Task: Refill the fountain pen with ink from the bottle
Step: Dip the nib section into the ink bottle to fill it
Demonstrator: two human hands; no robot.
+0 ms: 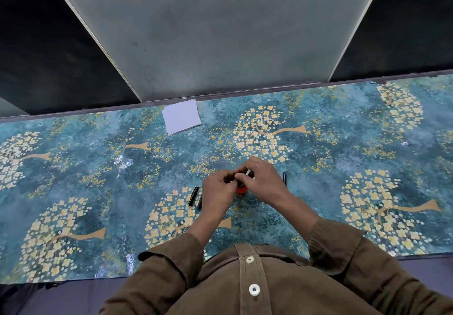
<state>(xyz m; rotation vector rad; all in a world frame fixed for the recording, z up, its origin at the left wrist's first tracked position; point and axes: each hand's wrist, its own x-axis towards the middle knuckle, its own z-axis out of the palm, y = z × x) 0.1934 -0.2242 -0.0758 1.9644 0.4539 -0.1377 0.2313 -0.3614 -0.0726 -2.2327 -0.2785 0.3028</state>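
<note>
Right at the middle of the table, between my two hands, sits the ink bottle (pixel 241 190), and only a sliver of its red body shows below my fingers. My left hand (pixel 219 187) is curled in tight against something small and dark just above the bottle; I can't tell exactly what part it is. My right hand (pixel 261 180) comes in from the other side, fingers bent, pinching a small pale piece at the fingertips, right up against the left hand. Both hands are touching over the bottle's top, which is hidden.

Just left of my left wrist, two dark pen parts (pixel 195 197) lie side by side on the cloth, angled the same way. Over on the right, beyond my right hand, another dark pen piece (pixel 284 178) lies almost upright in the view.

All of this rests on the teal tablecloth (pixel 98 167) with its yellow blossom trees. Further back, near the far edge, a folded white paper (pixel 181 116) lies flat. My brown shirt sleeves (pixel 335 243) fill the bottom of the view.
</note>
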